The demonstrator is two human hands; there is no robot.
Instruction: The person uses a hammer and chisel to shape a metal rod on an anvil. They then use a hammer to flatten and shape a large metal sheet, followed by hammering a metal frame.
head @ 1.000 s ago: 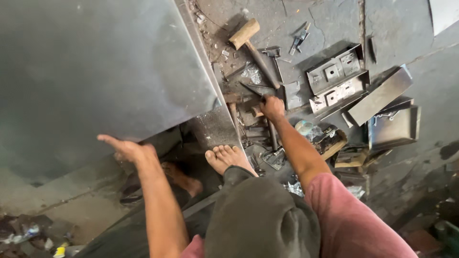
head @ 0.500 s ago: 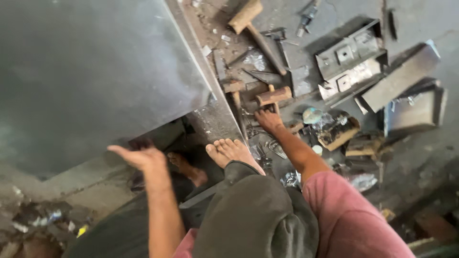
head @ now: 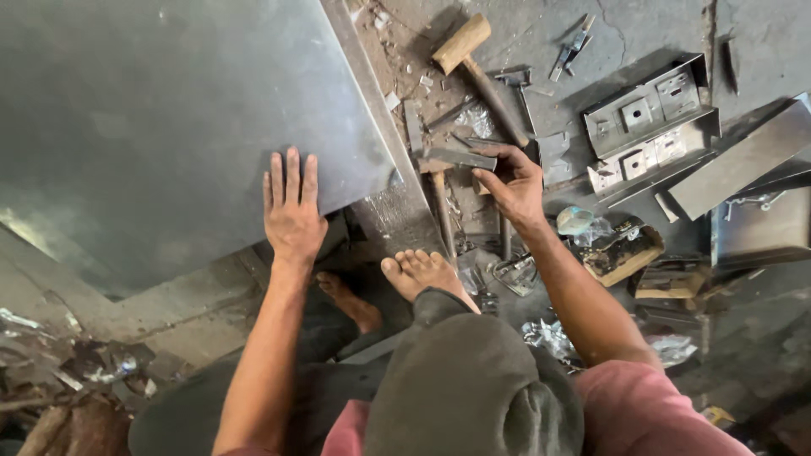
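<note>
1. The left hand (head: 291, 207), raised clear of the metal a moment ago, is now pressed flat on the grey sheet metal (head: 169, 118) near its lower corner, fingers spread, its grip wide open and holding nothing.
2. The right hand (head: 511, 181) has moved up to the hammer head (head: 460, 158) and closed its grip on that dull steel bar.
3. That reads as the sheet pinned and the tool in hand.
4. A wooden mallet (head: 463, 42) lies on the gritty concrete floor (head: 524, 25), beside folded metal boxes (head: 646, 127).
</note>
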